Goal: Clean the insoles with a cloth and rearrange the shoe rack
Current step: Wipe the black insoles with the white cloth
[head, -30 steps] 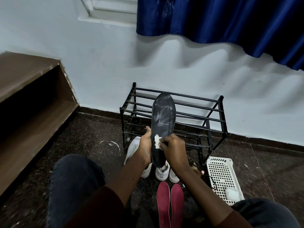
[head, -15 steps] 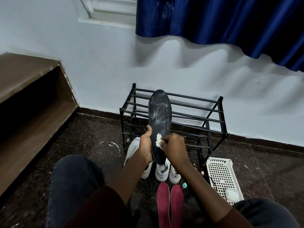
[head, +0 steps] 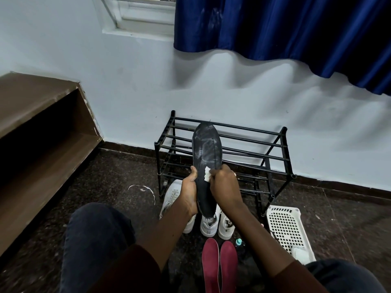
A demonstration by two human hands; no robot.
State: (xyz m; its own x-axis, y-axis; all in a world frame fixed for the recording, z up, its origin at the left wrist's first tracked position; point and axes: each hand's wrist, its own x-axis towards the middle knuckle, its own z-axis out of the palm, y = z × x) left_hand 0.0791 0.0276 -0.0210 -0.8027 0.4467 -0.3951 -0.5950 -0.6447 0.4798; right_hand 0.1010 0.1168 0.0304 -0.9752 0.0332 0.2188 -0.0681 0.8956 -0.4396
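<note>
Dark speckled floor, pale wall, black shoe rack (head: 224, 153) at centre, left hand (head: 189, 192) gripping upright black insole (head: 207, 166), right hand (head: 225, 187) clutching white cloth (head: 207, 175) mid-insole, now slightly higher than a second ago.

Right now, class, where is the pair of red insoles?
In the head view, the red insoles lie side by side on the dark floor, low and centre, just in front of the white sneakers and left of the white basket.

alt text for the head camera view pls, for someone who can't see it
A seated person's left hand holds a black insole upright while the right hand rubs it with a small white cloth, before an empty black shoe rack. White sneakers and two red insoles lie on the floor.
</note>
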